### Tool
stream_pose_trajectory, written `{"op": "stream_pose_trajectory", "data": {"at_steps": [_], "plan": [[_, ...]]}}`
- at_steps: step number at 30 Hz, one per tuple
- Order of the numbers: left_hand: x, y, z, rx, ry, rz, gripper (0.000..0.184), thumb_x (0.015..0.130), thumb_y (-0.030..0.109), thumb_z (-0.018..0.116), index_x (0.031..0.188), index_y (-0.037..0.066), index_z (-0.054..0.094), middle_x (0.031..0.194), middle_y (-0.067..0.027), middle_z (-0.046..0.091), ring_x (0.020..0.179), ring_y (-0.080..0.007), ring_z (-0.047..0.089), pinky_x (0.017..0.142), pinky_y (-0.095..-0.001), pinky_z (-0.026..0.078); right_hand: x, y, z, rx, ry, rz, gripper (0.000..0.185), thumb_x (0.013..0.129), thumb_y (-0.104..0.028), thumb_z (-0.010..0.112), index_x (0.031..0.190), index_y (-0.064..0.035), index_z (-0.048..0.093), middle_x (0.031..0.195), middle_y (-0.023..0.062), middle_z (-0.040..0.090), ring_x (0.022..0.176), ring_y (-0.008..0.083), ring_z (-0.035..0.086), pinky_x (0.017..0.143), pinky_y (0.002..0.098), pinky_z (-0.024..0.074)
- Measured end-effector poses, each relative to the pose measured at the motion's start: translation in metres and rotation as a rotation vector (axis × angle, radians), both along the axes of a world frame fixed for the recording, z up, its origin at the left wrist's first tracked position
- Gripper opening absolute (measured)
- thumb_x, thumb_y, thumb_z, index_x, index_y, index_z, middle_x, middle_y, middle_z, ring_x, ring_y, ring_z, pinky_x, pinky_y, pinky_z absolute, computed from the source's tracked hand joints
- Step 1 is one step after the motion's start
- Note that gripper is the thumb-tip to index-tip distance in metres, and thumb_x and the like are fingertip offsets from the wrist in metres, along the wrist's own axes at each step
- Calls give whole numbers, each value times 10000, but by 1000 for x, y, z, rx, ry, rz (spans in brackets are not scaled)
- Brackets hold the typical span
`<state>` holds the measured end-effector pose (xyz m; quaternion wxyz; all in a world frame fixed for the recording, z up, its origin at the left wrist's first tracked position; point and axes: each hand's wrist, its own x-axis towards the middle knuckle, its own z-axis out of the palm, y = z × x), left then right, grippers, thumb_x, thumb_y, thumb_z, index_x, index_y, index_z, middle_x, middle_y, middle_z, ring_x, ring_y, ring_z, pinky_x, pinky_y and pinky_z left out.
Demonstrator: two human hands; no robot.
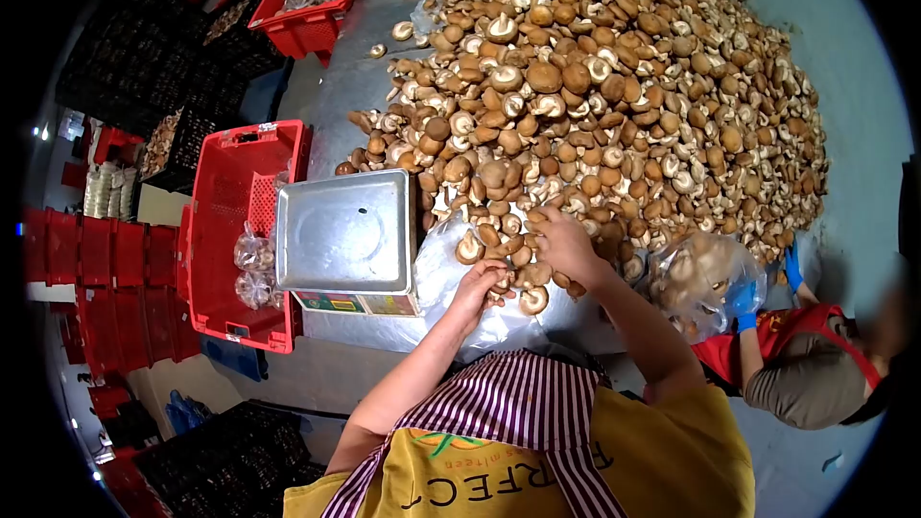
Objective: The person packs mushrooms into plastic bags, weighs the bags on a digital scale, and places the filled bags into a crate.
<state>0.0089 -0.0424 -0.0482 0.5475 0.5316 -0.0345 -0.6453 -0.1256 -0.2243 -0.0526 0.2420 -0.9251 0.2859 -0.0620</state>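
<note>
A big heap of brown-capped shiitake mushrooms [614, 86] covers the metal table. My left hand [472, 290] is at the near edge of the heap, its fingers curled around a mushroom that is partly hidden. To its right, my right hand [568, 247] reaches over the near mushrooms with bent fingers, and its fingertips press around one of them. Between and below the hands lie several loose mushrooms, one with its pale underside up [533, 300]. Clear plastic bags [436, 254] are spread on the table under and beside my left hand.
Left of my hands stands a scale with a metal pan [345, 230]. Beyond it is a red crate [206, 230] holding bagged mushrooms [253, 264]. At right, a co-worker's blue-gloved hand [743, 299] touches a filled plastic bag [696, 273]. Another red crate [305, 24] stands at the far left.
</note>
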Motion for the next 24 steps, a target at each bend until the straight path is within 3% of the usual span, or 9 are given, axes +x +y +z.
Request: {"op": "stream_pose_trajectory", "data": {"at_steps": [2,5,9,12,13,15,17,20,24], "plan": [[-2,-2,0,-22,6,-13,183,953,209,537,1095,93,543,947,-68,668,753,-184,691,548,-229,504,-1,-10,5,20,-34,-37,284,864,-146,576,1122,-54,648,1068,109,595,969,297,564,879,404,463],[-6,-8,5,10,9,-4,189,972,215,489,1094,75,528,938,-118,688,737,-206,700,509,-214,513,41,-20,36,-110,-303,14,219,881,-163,597,1062,-63,670,1115,126,610,998,313,579,882,414,465],[-10,-15,5,0,39,-50,172,962,152,447,1046,55,562,947,-123,687,755,-201,695,544,-225,529,118,-19,60,-140,-154,179,447,917,-173,575,1347,-66,513,1426,148,434,1337,308,373,1118,445,289],[-11,-11,-8,-50,63,-21,174,959,151,448,988,48,585,943,-124,684,802,-199,688,589,-254,541,139,-9,24,-134,65,228,598,873,-189,638,1430,-134,428,1508,153,329,1389,346,299,1145,503,218],[-9,-6,-10,-50,72,-22,176,955,149,458,972,42,596,939,-125,683,821,-202,684,622,-271,546,129,-3,22,-278,50,283,636,847,-181,663,1437,-149,427,1520,145,313,1391,338,302,1151,499,210],[-3,2,-17,-50,83,-12,179,952,147,467,955,36,607,934,-127,681,840,-204,679,656,-288,550,113,4,22,-109,107,305,645,844,-175,667,1441,-169,424,1526,135,305,1390,333,310,1148,499,212],[-2,19,-23,-23,93,1,186,952,155,483,971,29,619,925,-128,677,830,-216,674,711,-304,547,81,-3,-24,-261,-106,332,570,834,-123,633,1387,-162,499,1430,150,415,1293,287,412,1037,450,340],[1,34,-26,-27,127,2,182,951,110,483,1010,11,624,929,-133,677,847,-222,670,762,-309,542,28,1,1,-130,-42,312,481,849,-140,648,1322,-152,561,1412,155,452,1268,325,459,1052,458,364],[-4,42,-24,-51,149,21,172,945,56,482,1029,0,622,933,-138,678,849,-206,659,763,-302,540,-13,7,21,-98,-51,346,310,835,-127,642,1144,-109,648,1251,146,560,1124,327,534,953,442,419]]}}
